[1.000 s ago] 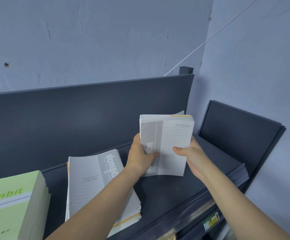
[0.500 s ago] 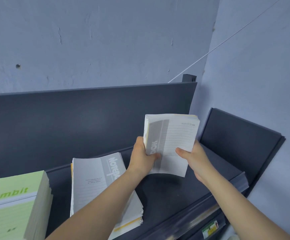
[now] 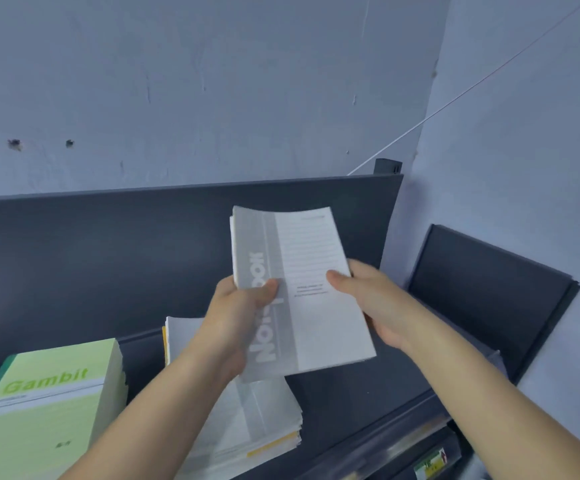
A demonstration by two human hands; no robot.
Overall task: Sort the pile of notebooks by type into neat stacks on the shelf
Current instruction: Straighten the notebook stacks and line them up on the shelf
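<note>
A bundle of white-and-grey notebooks (image 3: 309, 299) is held upright above the dark shelf (image 3: 361, 403). My left hand (image 3: 236, 313) grips its left edge, thumb on the grey cover strip. My right hand (image 3: 371, 299) holds its right edge, thumb on the front cover. Below them, partly hidden by my left forearm, a stack of the same white-and-grey notebooks (image 3: 260, 417) lies flat on the shelf. At the left stands a thick stack of green "Gambit" notebooks (image 3: 49, 407).
The shelf has a tall dark back panel (image 3: 108, 258) and a dark end panel (image 3: 482, 296) at the right, against blue-grey walls. A price label (image 3: 432, 462) sits on the shelf's front rail. A thin white cord (image 3: 454, 98) runs across the corner.
Both hands have drawn the bundle nearer to me and a little left, over the flat white-and-grey stack. The view has tilted slightly, showing more of the green stack.
</note>
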